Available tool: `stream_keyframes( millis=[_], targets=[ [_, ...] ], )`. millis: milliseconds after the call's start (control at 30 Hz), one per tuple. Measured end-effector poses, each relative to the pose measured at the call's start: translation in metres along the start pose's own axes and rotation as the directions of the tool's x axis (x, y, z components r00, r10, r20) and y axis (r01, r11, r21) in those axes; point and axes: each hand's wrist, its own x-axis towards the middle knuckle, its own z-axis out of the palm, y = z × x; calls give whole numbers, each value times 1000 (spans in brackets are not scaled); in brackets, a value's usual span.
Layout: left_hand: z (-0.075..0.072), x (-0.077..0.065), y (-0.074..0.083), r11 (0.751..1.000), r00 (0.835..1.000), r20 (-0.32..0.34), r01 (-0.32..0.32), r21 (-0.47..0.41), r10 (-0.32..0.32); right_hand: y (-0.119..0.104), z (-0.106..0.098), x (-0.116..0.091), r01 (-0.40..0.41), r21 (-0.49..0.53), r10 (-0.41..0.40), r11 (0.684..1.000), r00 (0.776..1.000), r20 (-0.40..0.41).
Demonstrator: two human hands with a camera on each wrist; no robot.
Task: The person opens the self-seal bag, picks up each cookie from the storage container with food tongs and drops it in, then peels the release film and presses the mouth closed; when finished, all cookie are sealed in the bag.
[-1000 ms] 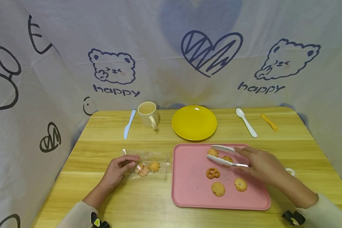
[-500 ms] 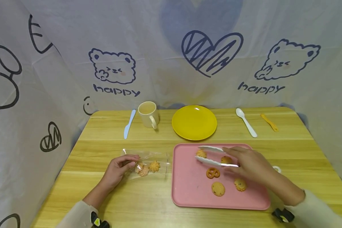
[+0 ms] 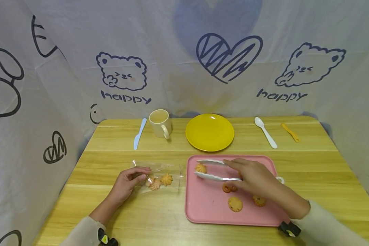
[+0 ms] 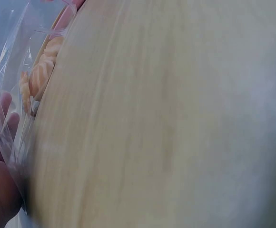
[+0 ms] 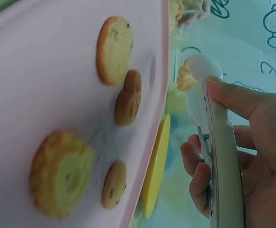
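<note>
My right hand (image 3: 258, 176) grips white-tipped tongs (image 5: 222, 156). Between the tongs' tips sits a flower-shaped cookie (image 3: 201, 168), above the left part of the pink tray (image 3: 203, 208); the right wrist view shows it raised off the tray. On the tray lie a pretzel cookie (image 3: 227, 187), a round speckled cookie (image 3: 235, 204) and a ring-patterned cookie (image 5: 62, 175), with another speckled cookie (image 5: 114, 184) largely hidden under the hand in the head view. My left hand (image 3: 127, 184) holds the left end of a clear plastic bag (image 3: 175, 171) on the table, several cookies (image 3: 166, 179) inside.
Along the back of the wooden table (image 3: 147, 218) are a pale blue knife (image 3: 139, 134), a cream mug (image 3: 160, 124), a yellow plate (image 3: 209, 132), a white spoon (image 3: 265, 132) and a small orange utensil handle (image 3: 290, 132). A patterned cloth hangs behind.
My right hand has moved left across the tray, carrying the flower-shaped cookie in the tongs towards the bag. The left hand and the bag have stayed still.
</note>
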Motion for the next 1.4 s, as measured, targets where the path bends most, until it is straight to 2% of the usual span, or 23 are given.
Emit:
stream_keyframes(
  millis=[200, 467, 767, 1400],
  targets=[
    [0, 0, 0, 1000, 1000, -1, -3, -1, 3, -15, 2, 10, 24, 5, -24, 1000, 999, 30],
    [1, 1, 1, 1000, 1000, -5, -2, -2, 2, -35, 12, 28, 97, 0, -97, 995, 995, 12],
    [1, 1, 2, 1000, 1000, -3, 1, -8, -1, -46, 28, 44, 168, -14, -167, 986, 986, 25],
    [0, 1, 0, 1000, 1000, 5, -3, -10, 4, -73, 49, 72, 219, -22, -217, 976, 974, 69]
  ],
)
